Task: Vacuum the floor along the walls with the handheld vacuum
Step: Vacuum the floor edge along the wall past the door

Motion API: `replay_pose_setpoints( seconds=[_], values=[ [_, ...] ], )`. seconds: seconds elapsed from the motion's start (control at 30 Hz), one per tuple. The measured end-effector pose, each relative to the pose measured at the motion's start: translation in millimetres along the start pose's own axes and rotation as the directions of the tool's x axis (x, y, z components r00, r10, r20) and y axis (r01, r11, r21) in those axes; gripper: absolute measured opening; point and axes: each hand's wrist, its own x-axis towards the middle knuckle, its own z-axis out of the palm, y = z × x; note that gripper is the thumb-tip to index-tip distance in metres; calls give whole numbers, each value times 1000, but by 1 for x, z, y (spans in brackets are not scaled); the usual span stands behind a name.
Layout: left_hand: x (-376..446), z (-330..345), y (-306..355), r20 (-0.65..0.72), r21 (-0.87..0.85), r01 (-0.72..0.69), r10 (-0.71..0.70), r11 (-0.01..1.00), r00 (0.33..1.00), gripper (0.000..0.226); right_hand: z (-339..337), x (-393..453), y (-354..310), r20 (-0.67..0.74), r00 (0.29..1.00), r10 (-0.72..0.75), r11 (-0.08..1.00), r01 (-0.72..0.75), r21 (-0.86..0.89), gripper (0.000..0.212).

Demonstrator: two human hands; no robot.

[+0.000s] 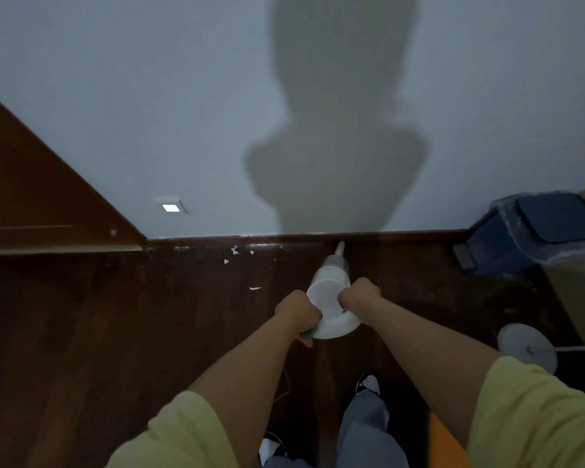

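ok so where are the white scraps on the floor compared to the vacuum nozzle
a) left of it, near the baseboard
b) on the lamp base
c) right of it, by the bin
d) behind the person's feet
a: the white scraps lie on the dark floor left of the nozzle, close to the baseboard.

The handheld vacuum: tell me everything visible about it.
The handheld vacuum is white and looks like smooth plastic, with a wide rounded rear body, a translucent-looking middle section and a thin pale nozzle. It tilts forward and down, its nozzle tip at the dark skirting board where floor meets wall. The left hand and right hand grip its rear body from either side.
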Motion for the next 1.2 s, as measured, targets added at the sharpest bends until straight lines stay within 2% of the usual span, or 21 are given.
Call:
replay_pose_setpoints(
  seconds=[0.23, 0.47, 0.77, 1.2],
  values=[
    [-7, -15, -30, -26, 1, 7, -7, 1000, 1000, 41, 28, -16, -11, 19, 1000, -22, 1000, 22, 4, 41],
    [-8, -25, -29, -77, 33, 5, -3, 999, 997, 38, 27, -18, -23, 29, 999, -27, 1000, 27, -11, 41],
    [-13, -41, -33, -81, 50, 3, 1, 999, 997, 40, 32, -26, -36, 31, 999, -43, 999, 43, 9, 40],
    [-19, -72, -72, -80, 40, 11, -7, 999, 997, 42, 70, -50, -56, 78, 994, -77, 997, 77, 9, 38]
  ],
)
